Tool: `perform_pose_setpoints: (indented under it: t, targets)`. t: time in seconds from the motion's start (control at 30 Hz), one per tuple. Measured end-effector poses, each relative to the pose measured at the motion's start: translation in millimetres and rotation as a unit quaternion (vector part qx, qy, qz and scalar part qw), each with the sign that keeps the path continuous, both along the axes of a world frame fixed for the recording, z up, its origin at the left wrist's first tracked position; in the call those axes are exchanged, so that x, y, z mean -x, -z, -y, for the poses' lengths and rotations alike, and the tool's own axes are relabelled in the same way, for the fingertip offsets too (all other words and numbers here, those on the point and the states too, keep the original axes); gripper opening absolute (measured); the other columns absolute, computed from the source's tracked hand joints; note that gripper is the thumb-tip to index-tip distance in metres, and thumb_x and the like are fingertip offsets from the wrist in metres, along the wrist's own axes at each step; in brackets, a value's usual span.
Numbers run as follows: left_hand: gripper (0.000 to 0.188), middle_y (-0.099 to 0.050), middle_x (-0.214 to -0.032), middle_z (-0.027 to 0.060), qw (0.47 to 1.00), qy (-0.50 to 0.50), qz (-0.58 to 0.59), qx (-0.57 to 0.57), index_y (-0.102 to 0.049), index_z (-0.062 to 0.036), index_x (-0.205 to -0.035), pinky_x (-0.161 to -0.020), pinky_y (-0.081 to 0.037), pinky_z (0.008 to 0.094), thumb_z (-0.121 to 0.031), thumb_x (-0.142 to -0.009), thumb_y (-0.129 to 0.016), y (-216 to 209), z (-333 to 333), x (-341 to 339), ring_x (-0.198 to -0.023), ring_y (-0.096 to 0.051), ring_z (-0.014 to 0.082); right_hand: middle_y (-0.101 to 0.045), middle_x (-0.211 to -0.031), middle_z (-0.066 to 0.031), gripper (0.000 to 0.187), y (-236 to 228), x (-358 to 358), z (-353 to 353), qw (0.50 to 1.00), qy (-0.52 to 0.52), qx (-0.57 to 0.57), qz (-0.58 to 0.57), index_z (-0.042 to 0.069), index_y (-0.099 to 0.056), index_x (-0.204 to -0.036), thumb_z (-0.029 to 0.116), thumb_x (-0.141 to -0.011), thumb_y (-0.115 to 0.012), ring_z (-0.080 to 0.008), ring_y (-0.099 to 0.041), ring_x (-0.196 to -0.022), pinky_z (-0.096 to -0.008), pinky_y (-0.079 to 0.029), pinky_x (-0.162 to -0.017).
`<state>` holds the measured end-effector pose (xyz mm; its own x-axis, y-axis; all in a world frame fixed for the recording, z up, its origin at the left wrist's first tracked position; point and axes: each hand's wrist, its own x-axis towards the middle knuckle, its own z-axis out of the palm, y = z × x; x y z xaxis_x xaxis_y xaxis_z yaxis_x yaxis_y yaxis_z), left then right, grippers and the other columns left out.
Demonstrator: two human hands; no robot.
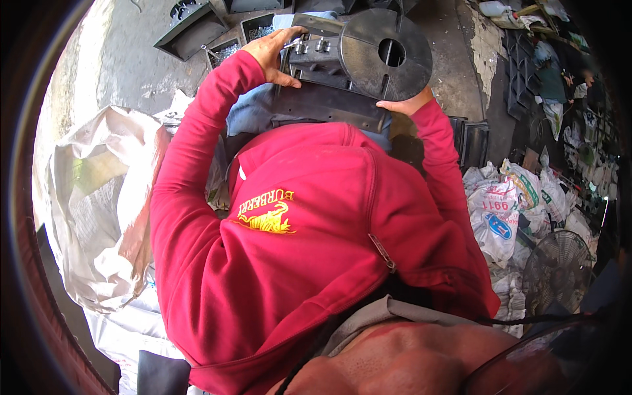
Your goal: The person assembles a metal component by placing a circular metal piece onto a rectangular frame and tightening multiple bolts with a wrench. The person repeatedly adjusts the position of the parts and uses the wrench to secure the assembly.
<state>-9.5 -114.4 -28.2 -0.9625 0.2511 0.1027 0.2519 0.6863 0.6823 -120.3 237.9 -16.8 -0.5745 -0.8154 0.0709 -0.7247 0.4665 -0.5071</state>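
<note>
A black plastic assembly is held out above the lap, near the top of the head view, the one view I have from my remote post. Its round disc, pierced by a hole, faces up toward my camera, with small metal fittings on the arm to its left.

The left hand grips the left end: I see the thumb spread well away from the fingers, its tip pressed at the lower corner while the fingertips reach over the upper edge. At the opposite side, the right hand lays its thumb along the lower edge, just under the disc; the other fingers are hidden by the part, and I cannot tell how far they are open or what they press.

Blue trousers show beneath the assembly, below the cuffs of a red hooded top. Beyond the left hand sit dark bins, two holding small metallic pieces. A white sack stands at the left, and a fan at the right, near printed sacks.
</note>
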Motion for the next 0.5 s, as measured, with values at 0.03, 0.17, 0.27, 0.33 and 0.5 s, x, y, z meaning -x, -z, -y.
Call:
perform_pose_setpoints:
  t: [0.03, 0.17, 0.27, 0.33, 0.5]
  targets:
    - [0.101, -0.050, -0.120, 0.0149, 1.000, -0.002, -0.004, -0.015, -0.030, -0.0137, -0.136, -0.092, -0.045, 0.0375, -0.040, -0.055, -0.084, 2, 1, 0, -0.109, -0.052, 0.0333, -0.046, -0.126, -0.0163, 0.097, 0, 0, 0, 1.000, -0.002, 0.006, 0.000, 0.004, -0.043, -0.127, 0.042, -0.050, -0.086, -0.0334, -0.043, -0.118, -0.0410, -0.037, -0.098]
    - [0.101, -0.048, -0.122, 0.0129, 0.987, -0.013, 0.154, -0.039, -0.031, -0.0106, -0.135, -0.090, -0.046, 0.0373, -0.040, -0.054, -0.084, -20, -6, -1, -0.108, -0.053, 0.0306, -0.046, -0.126, -0.0161, 0.094, -8, 1, 1, 1.000, -0.003, 0.018, 0.006, 0.004, -0.045, -0.125, 0.042, -0.049, -0.086, -0.0334, -0.042, -0.117, -0.0412, -0.035, -0.100]
    - [0.099, -0.047, -0.123, 0.0126, 0.996, -0.011, 0.088, 0.015, -0.035, -0.0071, -0.134, -0.089, -0.047, 0.0369, -0.042, -0.055, -0.083, -24, -5, 2, -0.109, -0.053, 0.0296, -0.046, -0.125, -0.0160, 0.091, -19, 3, 5, 1.000, -0.005, 0.013, 0.011, 0.004, -0.048, -0.123, 0.042, -0.049, -0.085, -0.0331, -0.041, -0.117, -0.0409, -0.034, -0.100]
    - [0.097, -0.045, -0.124, 0.0126, 0.999, -0.004, 0.012, 0.044, -0.038, -0.0046, -0.132, -0.090, -0.046, 0.0367, -0.044, -0.055, -0.082, -20, -1, 6, -0.109, -0.053, 0.0301, -0.046, -0.124, -0.0156, 0.089, -27, 8, 11, 1.000, -0.001, 0.028, -0.004, 0.004, -0.049, -0.122, 0.041, -0.049, -0.085, -0.0326, -0.040, -0.118, -0.0408, -0.034, -0.101]
    - [0.088, -0.057, -0.107, 0.0168, 0.964, 0.004, 0.211, -0.163, -0.047, 0.0052, -0.125, -0.097, -0.037, 0.0337, -0.052, -0.063, -0.074, -35, 29, 16, -0.113, -0.051, 0.0262, -0.059, -0.112, -0.0091, 0.069, -77, 40, 27, 0.935, 0.008, 0.036, 0.354, -0.001, -0.047, -0.124, 0.022, -0.065, -0.075, -0.0172, -0.054, -0.102, -0.0291, -0.040, -0.092]
